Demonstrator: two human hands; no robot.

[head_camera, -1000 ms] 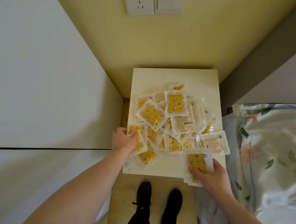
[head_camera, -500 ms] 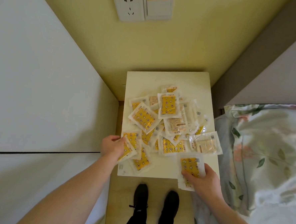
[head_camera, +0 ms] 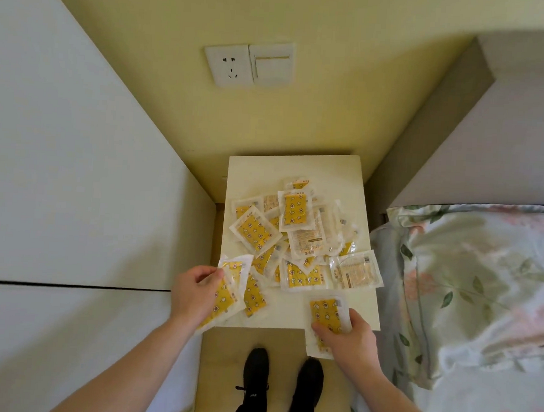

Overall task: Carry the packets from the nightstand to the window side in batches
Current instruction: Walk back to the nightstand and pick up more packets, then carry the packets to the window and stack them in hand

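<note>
Apparently lengthwise away: packets (head_camera: 224, 295) in left hand (head_camera: 192, 293), right hand (head_camera: 348, 341).

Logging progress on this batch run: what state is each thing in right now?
Left hand: grips packets at the nightstand's front left corner.
Right hand: holds a small stack of packets over the front edge.
Packet pile: loose, overlapping on the nightstand.
Wall socket: nothing plugged in.

A loose, overlapping pile of clear packets (head_camera: 294, 236) with yellow patterned contents is spread over the white nightstand (head_camera: 298, 166). Several packets (head_camera: 224, 293) are held off its near left corner; a small stack (head_camera: 324, 317) overhangs the near right edge.
</note>
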